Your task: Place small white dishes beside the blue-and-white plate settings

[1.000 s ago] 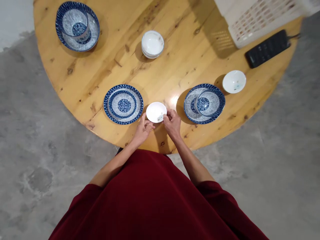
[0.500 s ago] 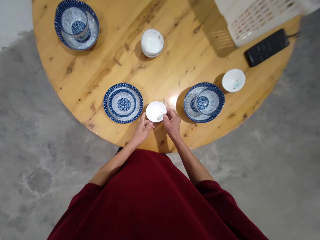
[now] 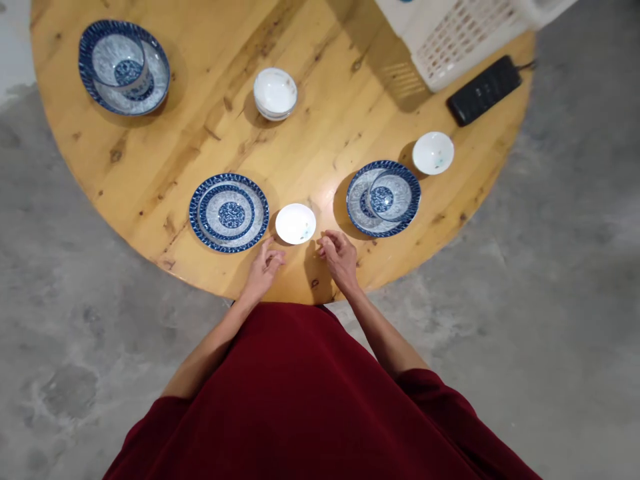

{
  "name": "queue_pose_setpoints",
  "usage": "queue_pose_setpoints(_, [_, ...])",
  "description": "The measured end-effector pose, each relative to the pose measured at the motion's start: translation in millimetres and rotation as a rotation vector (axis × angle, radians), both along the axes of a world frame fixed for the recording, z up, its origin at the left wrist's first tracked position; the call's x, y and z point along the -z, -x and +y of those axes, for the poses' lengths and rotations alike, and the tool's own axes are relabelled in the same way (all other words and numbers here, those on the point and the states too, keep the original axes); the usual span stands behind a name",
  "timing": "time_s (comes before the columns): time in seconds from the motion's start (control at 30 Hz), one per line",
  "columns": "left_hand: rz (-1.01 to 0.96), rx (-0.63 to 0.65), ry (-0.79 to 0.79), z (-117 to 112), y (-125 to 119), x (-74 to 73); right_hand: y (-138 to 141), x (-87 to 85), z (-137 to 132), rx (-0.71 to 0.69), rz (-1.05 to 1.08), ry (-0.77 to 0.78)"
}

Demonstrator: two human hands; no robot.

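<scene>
Small white dish (image 3: 295, 223) on round wood table (image 3: 320, 140), near front edge.
L hand (image 3: 263, 267) & R hand (image 3: 339, 253) both empty, fingers loosely curled, just short of dish, not touching. Glossy ceramic; blue-patterned plate (image 3: 229, 213) just left, plate w/ bowl (image 3: 383, 197) right. Bare wood betw.

Left hand (image 3: 261, 270) and right hand (image 3: 339, 257) low, side by side, fingers loosely curled, empty
</scene>
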State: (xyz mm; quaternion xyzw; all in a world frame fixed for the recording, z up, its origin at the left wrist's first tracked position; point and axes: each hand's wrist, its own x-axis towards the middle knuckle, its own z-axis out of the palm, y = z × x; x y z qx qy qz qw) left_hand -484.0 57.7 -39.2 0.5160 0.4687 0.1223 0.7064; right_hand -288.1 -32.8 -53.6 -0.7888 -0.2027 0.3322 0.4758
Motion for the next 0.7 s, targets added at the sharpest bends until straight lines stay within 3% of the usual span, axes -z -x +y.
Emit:
queue_pose_setpoints(0.27, [0.171,-0.006,-0.046,-12,48,-19.0,14,-7.7,-45,0.084,0.128,0.017])
queue_pose_setpoints(0.53, [0.371,-0.237,0.0,-51,85,-38.6,16,-5.3,-42,-0.052,0.18,-0.034])
queue_pose_setpoints(0.7, [0.38,-0.346,0.065,-67,97,-41.5,2,-4.9,-46,-0.099,0.111,0.002])
